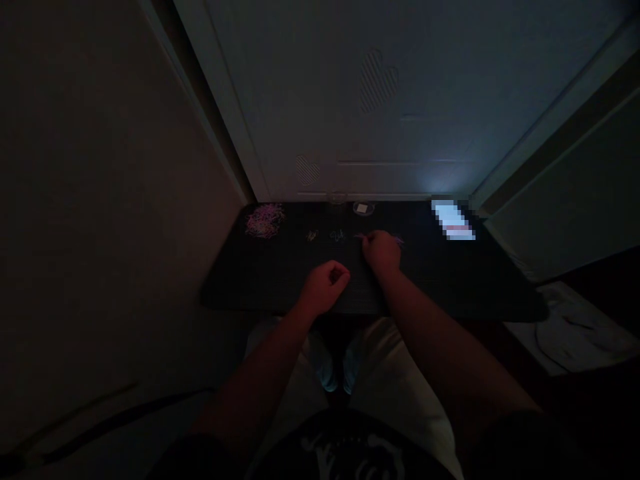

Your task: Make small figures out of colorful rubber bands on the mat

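Observation:
My left hand (327, 287) hovers over the front of the dark tabletop, fingers curled and thumb meeting the fingertips. Whatever it may hold is too small and dim to make out. Further back and to the right, my right hand (383, 251) reaches down to the table with its fingers pinched together beside a few thin purple strands (399, 241). Left of it lie a small pale, bluish cluster of thin loops (338, 236) and a small yellowish cluster (312, 235). A larger tangled heap of pink and purple strands (265, 221) sits at the far left corner.
Along the back of the black table (260, 280) stand a clear round container (337, 198) and a round clear dish with a white square label (363, 209). A bright, blurred-out screen (454, 221) glows at the right. A white panel with heart patterns (320, 120) rises behind.

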A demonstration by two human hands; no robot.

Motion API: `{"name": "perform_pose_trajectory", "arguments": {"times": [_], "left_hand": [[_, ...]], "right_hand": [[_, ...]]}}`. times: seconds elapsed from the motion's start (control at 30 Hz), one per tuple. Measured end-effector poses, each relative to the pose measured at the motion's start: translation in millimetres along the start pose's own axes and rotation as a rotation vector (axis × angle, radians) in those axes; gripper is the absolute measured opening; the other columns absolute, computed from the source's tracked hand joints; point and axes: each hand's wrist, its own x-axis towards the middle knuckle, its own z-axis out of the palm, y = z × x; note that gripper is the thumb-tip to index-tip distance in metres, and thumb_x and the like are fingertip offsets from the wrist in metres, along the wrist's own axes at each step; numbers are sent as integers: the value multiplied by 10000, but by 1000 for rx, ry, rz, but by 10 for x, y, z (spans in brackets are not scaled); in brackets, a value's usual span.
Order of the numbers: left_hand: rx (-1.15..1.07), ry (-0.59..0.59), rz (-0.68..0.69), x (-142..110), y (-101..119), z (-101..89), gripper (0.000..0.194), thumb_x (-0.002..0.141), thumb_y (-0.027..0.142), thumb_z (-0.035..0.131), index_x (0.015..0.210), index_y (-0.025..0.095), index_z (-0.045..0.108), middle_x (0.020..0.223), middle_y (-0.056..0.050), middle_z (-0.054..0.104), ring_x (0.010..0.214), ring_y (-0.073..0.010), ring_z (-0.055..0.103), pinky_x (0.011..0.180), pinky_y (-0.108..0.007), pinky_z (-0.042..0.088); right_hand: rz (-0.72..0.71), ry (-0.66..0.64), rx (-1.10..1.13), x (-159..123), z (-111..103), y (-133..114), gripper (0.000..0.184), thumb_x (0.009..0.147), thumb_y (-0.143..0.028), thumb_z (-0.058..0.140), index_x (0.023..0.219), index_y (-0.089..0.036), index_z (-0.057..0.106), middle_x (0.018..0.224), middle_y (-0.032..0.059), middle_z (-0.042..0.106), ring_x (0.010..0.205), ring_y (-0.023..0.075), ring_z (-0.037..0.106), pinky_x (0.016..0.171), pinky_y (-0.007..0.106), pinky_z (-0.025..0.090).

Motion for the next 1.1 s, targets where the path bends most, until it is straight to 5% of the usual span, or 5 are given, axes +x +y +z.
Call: {"name": "perform_pose_trajectory", "arguments": {"times": [1.1], "left_hand": [[-16, -5, -8, -9, -35, 23, 174, 782, 316, 528, 818, 162, 602, 766, -10, 633, 670, -101, 560, 619, -213, 436]], "right_hand": [[21, -1, -60, 48, -2, -94, 340, 841, -428, 430, 874, -155, 629, 893, 119, 653, 824, 221, 612, 672, 294, 412]]}}
